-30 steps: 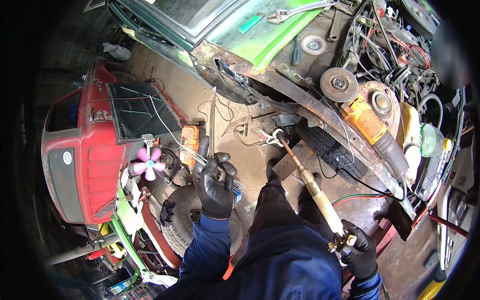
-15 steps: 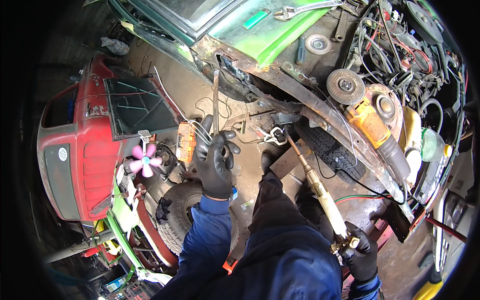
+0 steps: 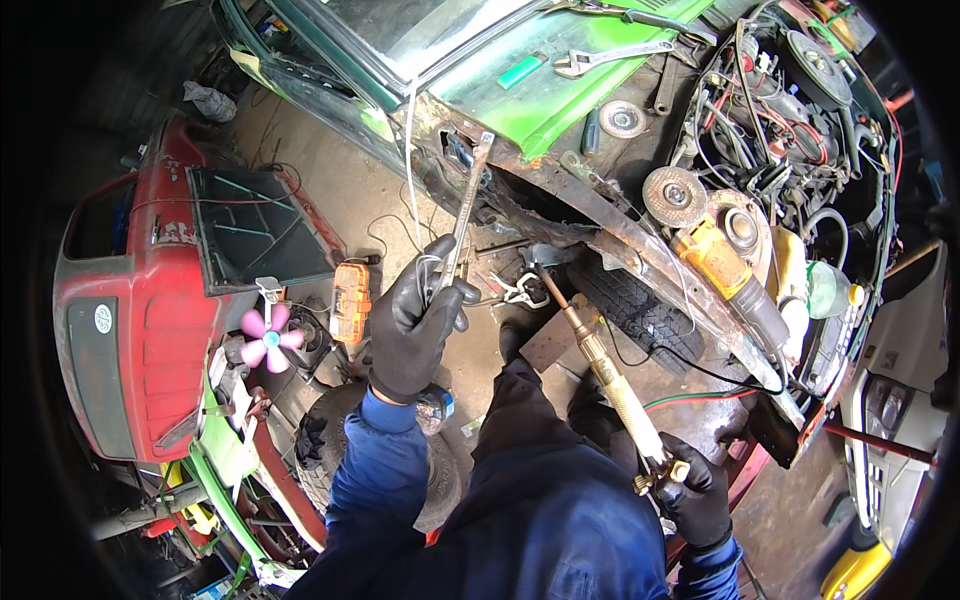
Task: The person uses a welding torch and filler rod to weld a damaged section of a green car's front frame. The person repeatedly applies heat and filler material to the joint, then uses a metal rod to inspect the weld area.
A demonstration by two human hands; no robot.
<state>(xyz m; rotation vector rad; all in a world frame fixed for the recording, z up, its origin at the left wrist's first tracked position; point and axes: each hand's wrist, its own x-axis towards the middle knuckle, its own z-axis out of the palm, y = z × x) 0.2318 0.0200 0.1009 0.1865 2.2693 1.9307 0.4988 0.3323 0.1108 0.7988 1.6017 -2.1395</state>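
Observation:
In a black glove, my left hand [image 3: 412,335] is closed around the lower end of a flat metal bar [image 3: 468,205]. A thin pale rod [image 3: 411,150] also rises from its fingers. The bar's far tip overlaps the rusty edge of the green car body [image 3: 545,160] in the picture; whether it touches, I cannot tell. Lower right, my gloved right hand [image 3: 698,500] grips the valve end of a brass gas torch [image 3: 615,390]. Its copper tip slants up and left, close to locking pliers [image 3: 522,290] by the tyre [image 3: 640,305]. No flame shows.
An angle grinder [image 3: 720,265] lies on the rusty fender beside the engine bay [image 3: 775,120]. An adjustable wrench [image 3: 615,57] rests on the green panel. To the left stand an orange case [image 3: 350,303], a pink fan [image 3: 271,338] and a red vehicle cab [image 3: 150,330].
The bar in my left hand has tilted right, and its tip now overlaps the rusty body edge. The pale rod has swung more upright. The torch stays in my right hand; the view has shifted slightly.

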